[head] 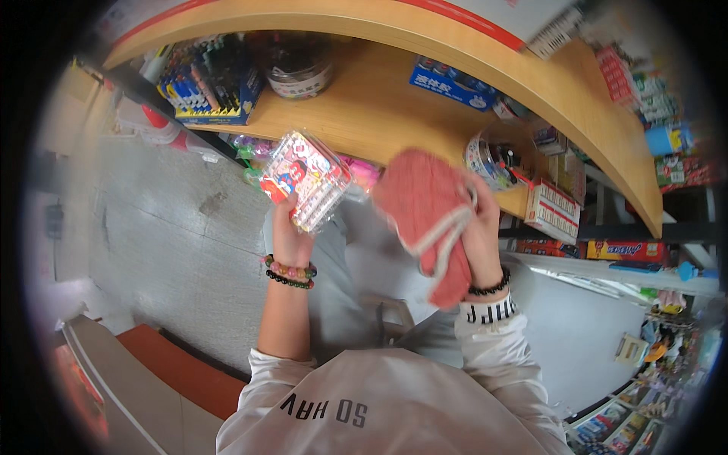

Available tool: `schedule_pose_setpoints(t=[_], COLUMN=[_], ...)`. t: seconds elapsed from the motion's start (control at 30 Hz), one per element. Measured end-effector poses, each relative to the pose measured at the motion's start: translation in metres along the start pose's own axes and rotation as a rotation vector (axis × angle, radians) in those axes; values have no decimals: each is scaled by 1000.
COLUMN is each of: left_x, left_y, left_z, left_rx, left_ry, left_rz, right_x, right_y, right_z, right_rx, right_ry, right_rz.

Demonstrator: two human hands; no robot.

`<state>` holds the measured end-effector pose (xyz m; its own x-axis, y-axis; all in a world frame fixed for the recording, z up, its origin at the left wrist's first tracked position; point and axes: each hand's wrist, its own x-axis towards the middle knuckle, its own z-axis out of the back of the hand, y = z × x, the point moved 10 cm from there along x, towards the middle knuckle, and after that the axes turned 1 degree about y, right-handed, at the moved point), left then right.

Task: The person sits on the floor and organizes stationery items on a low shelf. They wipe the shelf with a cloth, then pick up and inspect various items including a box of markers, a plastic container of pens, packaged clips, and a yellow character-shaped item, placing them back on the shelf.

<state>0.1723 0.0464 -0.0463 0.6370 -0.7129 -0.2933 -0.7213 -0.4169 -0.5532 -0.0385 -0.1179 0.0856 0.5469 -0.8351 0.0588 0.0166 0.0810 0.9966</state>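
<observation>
My left hand (292, 224) holds a stack of plastic-wrapped, cartoon-printed packets (307, 179) in front of the wooden shelf's edge. To the right, my right hand (483, 230) grips a red cloth (424, 199) with a pale border, which hangs down in folds and is slightly blurred. The cloth and the packets are apart. Behind the packets, colourful plastic-wrapped goods (364, 170) show partly below the shelf edge. Both wrists wear beaded bracelets.
On the wooden shelf (364, 108) stand a box of pens (210, 91), a round plastic tub (298, 74), a blue carton of bottles (449, 85) and a clear tub (495, 159). Small white-and-red boxes (551, 210) sit at its right end. An upper shelf board (398, 23) curves above.
</observation>
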Motion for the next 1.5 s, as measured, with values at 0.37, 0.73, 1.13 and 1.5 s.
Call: schedule_pose_setpoints(t=[0.37,0.73,1.13,1.5], left_x=[6,4,0,-27], left_y=[13,12,10,28], left_z=[3,-5,-20,-30], left_rx=[51,69,44,263], left_ry=[45,117,209,324], left_rz=[98,178,197,237], right_x=[135,263,166,58], right_y=[-49,-59,-58,-1], right_z=[-135,-158,-165,-55], right_rx=[-1240,-1107,-1564,-676], right_ry=[119,86,262,155], right_rz=[661,361,441,205])
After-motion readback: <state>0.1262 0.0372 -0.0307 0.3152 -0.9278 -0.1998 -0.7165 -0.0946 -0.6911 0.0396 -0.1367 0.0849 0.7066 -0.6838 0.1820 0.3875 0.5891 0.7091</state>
